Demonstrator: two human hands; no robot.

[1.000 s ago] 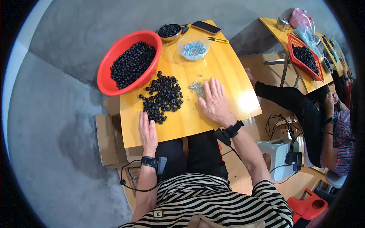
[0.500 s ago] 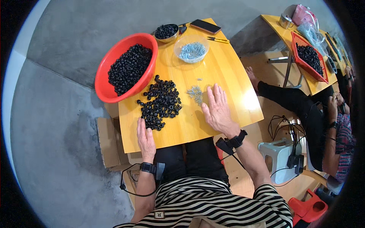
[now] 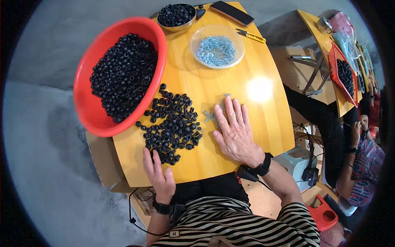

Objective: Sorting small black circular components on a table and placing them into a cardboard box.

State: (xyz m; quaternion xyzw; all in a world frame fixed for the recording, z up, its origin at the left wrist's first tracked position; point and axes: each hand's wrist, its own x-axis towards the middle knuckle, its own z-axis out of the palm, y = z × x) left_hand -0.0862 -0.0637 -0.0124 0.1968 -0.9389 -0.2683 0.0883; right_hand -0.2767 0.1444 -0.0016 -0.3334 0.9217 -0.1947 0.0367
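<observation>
A loose pile of small black round pieces [image 3: 177,129], many with a hole in them, is spread over the yellow table [image 3: 263,123]. My left hand [image 3: 159,178] rests at the table's near edge, its fingertips against the near end of this pile. The fingers are stretched out and nothing shows in them. Right of the pile lie several small silvery metal pieces [image 3: 209,117], perhaps springs. Over part of them my right hand [image 3: 235,136] lies flat, fingers stretched; what is under its palm is hidden.
A large red basin [image 3: 161,49] of black pieces overhangs the table's left edge. Behind are a metal bowl [image 3: 177,29] of black pieces, a clear bowl [image 3: 200,61] of silvery pieces, a phone [image 3: 232,13] and yellow-handled snips [image 3: 252,36]. A co-worker [image 3: 354,164] sits at right.
My right hand has moved left onto the silvery pieces and covers some of them. The left hand's fingers have spread a little at the pile's near end. The view has shifted closer.
</observation>
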